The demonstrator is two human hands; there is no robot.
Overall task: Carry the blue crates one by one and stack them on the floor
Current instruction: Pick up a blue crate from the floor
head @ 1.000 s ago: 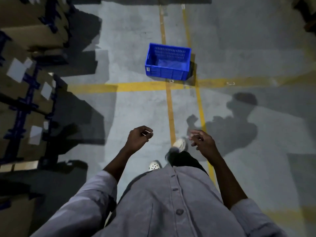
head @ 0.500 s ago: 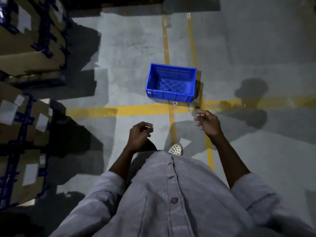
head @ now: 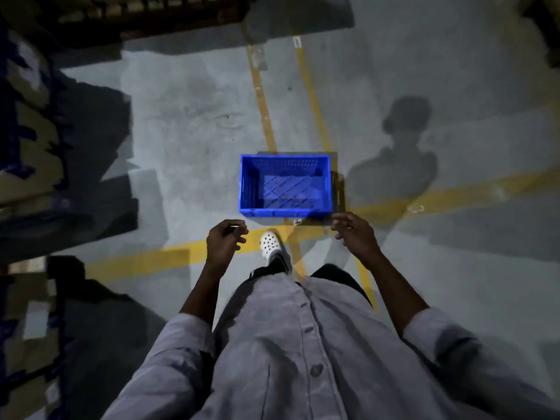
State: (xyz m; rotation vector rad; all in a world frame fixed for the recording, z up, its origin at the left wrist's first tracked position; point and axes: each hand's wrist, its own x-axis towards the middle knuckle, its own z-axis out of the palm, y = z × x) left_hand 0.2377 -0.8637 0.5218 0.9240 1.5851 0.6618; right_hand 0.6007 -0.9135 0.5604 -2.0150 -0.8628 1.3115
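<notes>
A single empty blue crate (head: 285, 184) with perforated walls stands upright on the grey concrete floor, just beyond a yellow floor line. My left hand (head: 224, 242) hovers near its front left corner, fingers loosely curled, holding nothing. My right hand (head: 353, 233) hovers at the front right corner, fingers apart and empty. Neither hand touches the crate. One white clog (head: 269, 244) is stepping on the line between my hands.
Stacked cardboard boxes with blue strapping (head: 27, 140) line the left side. A dark pallet or rack (head: 151, 16) crosses the top. Yellow floor lines (head: 454, 195) cross under the crate. Open concrete lies to the right, with my shadow on it.
I have walked forward: the crate has come from far ahead to just in front of my feet. Both hands have risen and spread towards its front corners.
</notes>
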